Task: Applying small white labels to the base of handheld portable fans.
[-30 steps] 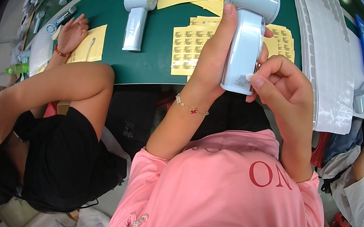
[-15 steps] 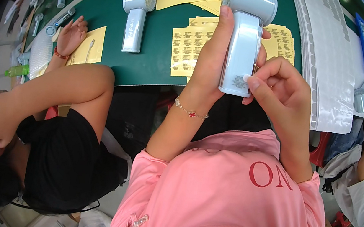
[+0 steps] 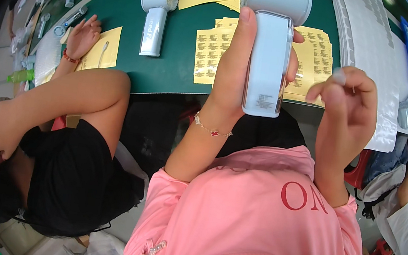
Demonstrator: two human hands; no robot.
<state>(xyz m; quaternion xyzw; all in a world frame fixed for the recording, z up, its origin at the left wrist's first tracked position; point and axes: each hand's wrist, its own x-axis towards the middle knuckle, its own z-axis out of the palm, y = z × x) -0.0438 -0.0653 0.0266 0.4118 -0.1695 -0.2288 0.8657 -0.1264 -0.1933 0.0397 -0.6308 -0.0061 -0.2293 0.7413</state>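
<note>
Toward one o'clock, the left hand (image 3: 229,74) has its fingers clamped on a pale-blue handheld device (image 3: 268,63), whose head the upper edge crops. At the device's three o'clock, the right hand (image 3: 348,108) is curled; whether its fingers pinch the blurred whitish speck (image 3: 339,77), I cannot tell. Yellow label sheets (image 3: 211,51) lie partly hidden behind.

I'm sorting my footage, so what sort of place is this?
Probably a factory or assembly workshop: there are several similar pale-blue handheld devices, yellow label sheets on a green worktable, and a co-worker alongside.
</note>
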